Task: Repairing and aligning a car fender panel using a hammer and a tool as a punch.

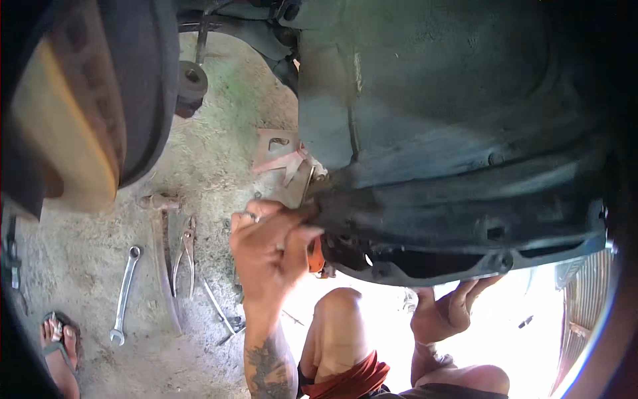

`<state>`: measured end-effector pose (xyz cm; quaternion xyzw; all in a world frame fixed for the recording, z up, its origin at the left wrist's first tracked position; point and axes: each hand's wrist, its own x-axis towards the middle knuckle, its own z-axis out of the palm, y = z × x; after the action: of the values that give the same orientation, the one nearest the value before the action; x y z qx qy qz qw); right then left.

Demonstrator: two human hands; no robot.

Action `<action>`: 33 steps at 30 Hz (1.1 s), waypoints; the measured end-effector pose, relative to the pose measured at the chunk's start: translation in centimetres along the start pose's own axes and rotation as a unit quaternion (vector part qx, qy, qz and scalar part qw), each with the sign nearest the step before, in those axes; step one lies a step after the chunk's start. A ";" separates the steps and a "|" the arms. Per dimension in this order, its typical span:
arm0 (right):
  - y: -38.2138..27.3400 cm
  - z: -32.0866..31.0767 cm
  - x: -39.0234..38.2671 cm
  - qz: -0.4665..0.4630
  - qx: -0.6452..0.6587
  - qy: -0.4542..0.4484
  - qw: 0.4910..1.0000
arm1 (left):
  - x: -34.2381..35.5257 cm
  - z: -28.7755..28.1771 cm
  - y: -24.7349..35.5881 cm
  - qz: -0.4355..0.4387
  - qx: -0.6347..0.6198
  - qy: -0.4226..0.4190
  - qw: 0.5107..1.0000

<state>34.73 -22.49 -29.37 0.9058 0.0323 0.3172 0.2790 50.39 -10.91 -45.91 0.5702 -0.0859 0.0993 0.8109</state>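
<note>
A large dark plastic panel (425,226), looking like a car's wheel-arch liner, fills the upper right, with a flanged lower edge. At its left end my left hand (269,249) is closed, fingers curled and thumb against the dark edge; part of the grip is hidden. Beside that thumb shows a small orange part (316,258). From below, my right hand (448,311) grips the panel's bottom flange, its fingertips hidden behind the rim.
On the concrete floor lie a hammer (163,256), pliers (185,256), a combination wrench (126,292) and a thin metal rod (219,306). A faded red metal stand (279,154) is beyond them. A dark curved part with a yellow band (73,126) hangs upper left. Another person's sandalled foot (61,346) is lower left.
</note>
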 end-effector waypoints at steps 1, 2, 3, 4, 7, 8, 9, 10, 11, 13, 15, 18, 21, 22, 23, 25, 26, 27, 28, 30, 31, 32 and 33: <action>0.1 0.2 0.2 -0.003 0.007 0.006 1.000 | 0.1 0.5 -0.4 -0.011 -0.080 0.021 0.997; 0.1 0.7 0.4 -0.003 0.024 0.011 1.000 | 0.2 0.5 -0.5 -0.011 -0.065 0.022 0.998; -0.1 0.9 0.8 0.003 0.008 0.012 1.000 | 0.4 0.7 -0.7 -0.016 -0.028 0.022 0.999; -1.0 1.3 1.2 0.017 0.013 0.007 1.000 | 0.2 -0.3 -0.7 -0.025 0.032 0.021 0.999; 0.4 2.6 2.3 -0.023 0.093 0.077 0.992 | 0.7 2.0 -0.8 0.098 0.025 0.055 0.993; 1.1 2.4 1.7 -0.053 0.165 0.101 0.980 | 0.7 2.1 0.0 0.117 0.060 0.066 0.989; -0.2 2.0 -0.6 0.062 0.313 0.105 0.942 | 0.9 0.9 1.1 0.105 0.089 0.043 0.989; 0.6 2.0 -2.0 -0.039 0.422 0.012 0.905 | 1.0 0.8 1.5 0.097 0.100 0.027 0.990; 1.3 2.1 -3.2 -0.142 0.522 -0.074 0.838 | 0.5 0.8 1.5 0.094 0.115 0.020 0.989; -1.7 8.7 -8.7 0.069 0.583 -0.139 0.798 | 0.1 -0.2 2.1 0.144 0.280 -0.015 0.949; -3.5 17.2 -16.2 0.235 0.496 -0.335 0.766 | 0.7 -1.3 3.2 0.182 0.366 -0.026 0.912; -1.6 26.4 -27.5 0.130 0.479 -0.478 0.725 | 1.6 -0.4 2.5 0.276 0.358 -0.087 0.888; -7.8 23.9 -26.4 0.041 0.499 -0.521 0.691 | 2.4 -1.8 5.9 0.222 0.412 -0.162 0.868; -8.7 23.6 -25.8 0.024 0.506 -0.519 0.689 | 2.6 -1.3 6.3 0.198 0.410 -0.203 0.867; -10.2 23.5 -25.2 0.015 0.515 -0.517 0.684 | 2.6 -1.6 6.5 0.196 0.422 -0.199 0.862; -13.3 23.5 -23.5 -0.028 0.511 -0.541 0.667 | 2.6 -2.0 6.8 0.214 0.426 -0.230 0.848; -15.1 23.6 -22.5 -0.045 0.508 -0.551 0.661 | 2.9 -2.4 6.9 0.226 0.425 -0.249 0.840; -16.4 23.5 -21.4 -0.042 0.514 -0.546 0.660 | 2.9 -2.2 7.3 0.229 0.428 -0.254 0.836; -17.9 23.3 -20.3 -0.052 0.498 -0.547 0.671 | 2.6 -2.2 7.6 0.198 0.420 -0.260 0.847; -20.4 22.2 -18.5 -0.071 0.468 -0.557 0.682 | 2.0 -2.7 8.5 0.123 0.403 -0.273 0.865; -19.1 23.8 -17.8 -0.057 0.449 -0.563 0.691 | 2.5 -1.9 7.2 0.129 0.380 -0.278 0.873; -17.7 25.5 -17.2 -0.046 0.430 -0.562 0.705 | 3.0 -1.0 5.6 0.163 0.357 -0.277 0.877; -18.7 24.9 -15.9 -0.046 0.440 -0.555 0.704 | 3.3 -1.4 6.3 0.185 0.363 -0.278 0.870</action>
<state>39.00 -22.55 -64.06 0.9352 0.0489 -0.3068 -0.1699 52.00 -7.31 -39.76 0.8023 -0.3696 0.1091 0.4558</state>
